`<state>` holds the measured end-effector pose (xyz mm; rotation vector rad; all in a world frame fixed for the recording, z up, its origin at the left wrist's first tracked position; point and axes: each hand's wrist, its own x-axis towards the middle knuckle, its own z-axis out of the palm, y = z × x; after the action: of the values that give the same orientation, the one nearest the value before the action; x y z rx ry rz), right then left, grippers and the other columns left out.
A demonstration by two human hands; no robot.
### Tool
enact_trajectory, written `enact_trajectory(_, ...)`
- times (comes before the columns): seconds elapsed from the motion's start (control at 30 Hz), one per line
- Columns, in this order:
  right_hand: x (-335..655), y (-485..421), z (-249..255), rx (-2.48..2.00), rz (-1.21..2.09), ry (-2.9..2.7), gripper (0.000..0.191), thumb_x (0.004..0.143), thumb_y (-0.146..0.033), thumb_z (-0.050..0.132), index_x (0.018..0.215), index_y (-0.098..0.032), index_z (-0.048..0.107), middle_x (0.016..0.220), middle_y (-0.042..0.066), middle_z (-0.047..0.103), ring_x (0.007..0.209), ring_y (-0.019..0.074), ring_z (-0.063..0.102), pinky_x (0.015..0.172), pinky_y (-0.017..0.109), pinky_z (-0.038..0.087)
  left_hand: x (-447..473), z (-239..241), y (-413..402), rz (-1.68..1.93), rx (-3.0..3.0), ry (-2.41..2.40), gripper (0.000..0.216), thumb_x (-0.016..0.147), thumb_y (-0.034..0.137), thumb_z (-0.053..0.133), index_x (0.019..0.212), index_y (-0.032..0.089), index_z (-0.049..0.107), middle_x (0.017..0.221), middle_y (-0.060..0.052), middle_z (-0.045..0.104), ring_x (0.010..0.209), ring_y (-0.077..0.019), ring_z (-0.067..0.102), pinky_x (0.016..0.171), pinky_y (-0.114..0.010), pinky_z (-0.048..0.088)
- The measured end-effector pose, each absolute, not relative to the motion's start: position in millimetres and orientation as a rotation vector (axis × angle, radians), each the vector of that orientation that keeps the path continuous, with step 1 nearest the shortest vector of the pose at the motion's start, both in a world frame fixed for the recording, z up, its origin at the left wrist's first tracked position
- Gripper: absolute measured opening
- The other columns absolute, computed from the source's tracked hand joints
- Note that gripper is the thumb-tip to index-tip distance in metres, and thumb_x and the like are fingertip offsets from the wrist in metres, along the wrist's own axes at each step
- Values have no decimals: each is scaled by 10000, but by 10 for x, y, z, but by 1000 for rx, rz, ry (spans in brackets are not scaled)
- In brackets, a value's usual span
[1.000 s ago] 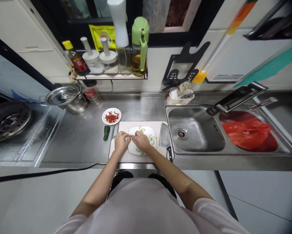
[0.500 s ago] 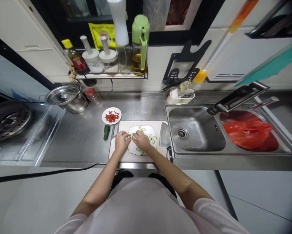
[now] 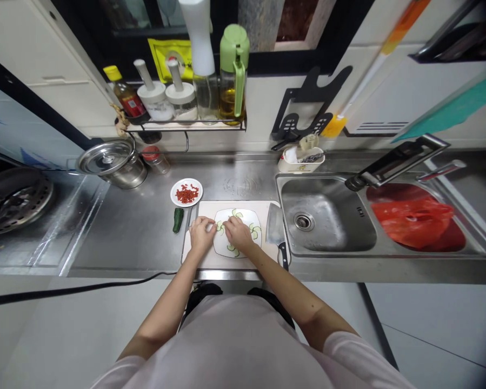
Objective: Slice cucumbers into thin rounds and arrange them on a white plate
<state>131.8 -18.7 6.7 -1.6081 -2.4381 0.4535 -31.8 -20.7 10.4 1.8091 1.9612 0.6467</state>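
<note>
A white squarish plate [image 3: 248,215] lies on a pale cutting board [image 3: 204,263]. On it, pale green cucumber slices [image 3: 233,250] are set in small curved groups near the sides. At the plate's left edge, my left hand [image 3: 202,234] has thumb and forefinger pinched together beside the left group. My right hand [image 3: 238,233] hovers over the plate's middle, fingers bent and drawn together. Whether either pinch holds a slice is too small to tell. A cleaver [image 3: 275,227] with a black handle rests on the board's right side.
A piece of dark green cucumber [image 3: 178,220] and a small plate [image 3: 173,200] of chopped red bits lie left of the board. A steel pot [image 3: 125,172] stands further left. The sink [image 3: 327,216] is on the right, with a red plastic bag [image 3: 413,219] in its second basin.
My right hand has drawn slightly right, away from the left group of slices, which now shows more. My left hand has shifted a little left.
</note>
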Motion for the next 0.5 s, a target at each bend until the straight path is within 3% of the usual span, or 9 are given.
enact_trajectory(0.5, 1331, -204, 73, -1637, 506, -2523, 333, 920, -164, 374, 1098, -216, 651, 1069, 91, 543, 966, 194, 461, 668, 253, 400, -237, 138, -189, 497, 1835, 2033, 177, 749, 348, 681, 888, 240, 663, 1069, -68, 568, 1050, -273, 484, 885, -401, 350)
